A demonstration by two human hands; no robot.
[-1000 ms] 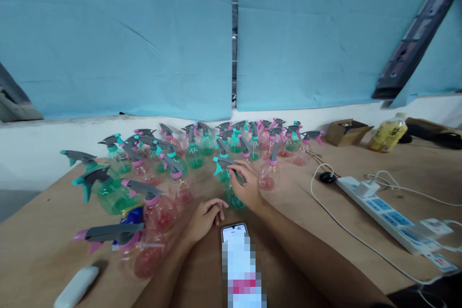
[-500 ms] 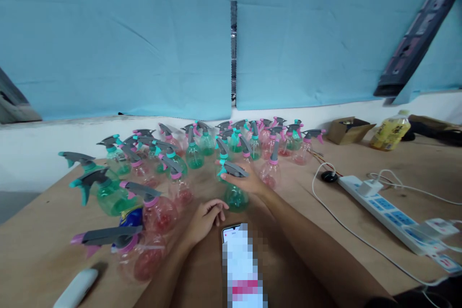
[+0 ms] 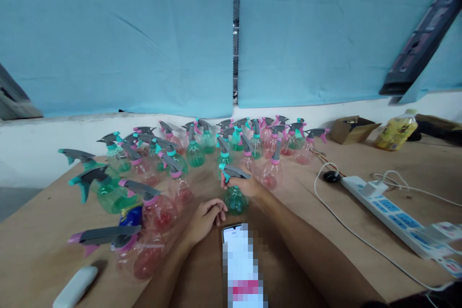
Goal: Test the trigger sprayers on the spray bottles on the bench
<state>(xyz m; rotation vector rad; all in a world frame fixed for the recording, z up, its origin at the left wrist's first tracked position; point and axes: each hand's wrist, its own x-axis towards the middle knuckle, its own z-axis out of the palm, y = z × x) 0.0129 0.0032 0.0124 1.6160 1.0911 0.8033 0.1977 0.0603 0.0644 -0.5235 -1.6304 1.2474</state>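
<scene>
Blue sheeting (image 3: 108,53) hangs behind a wooden table (image 3: 299,180); call that side 12 o'clock for the person. From here I see a pink spray bottle (image 3: 147,256) at 10. The left hand (image 3: 206,220) rests at 11, loosely curled, nothing visible in it. At 12, past the phone (image 3: 238,260), the green spray bottle (image 3: 236,202) stands upright, its neck grasped by the right hand (image 3: 249,186). Gripping it seems the present step; shifting it would call for a snug hold. At 2 lies a power strip (image 3: 386,211).
</scene>
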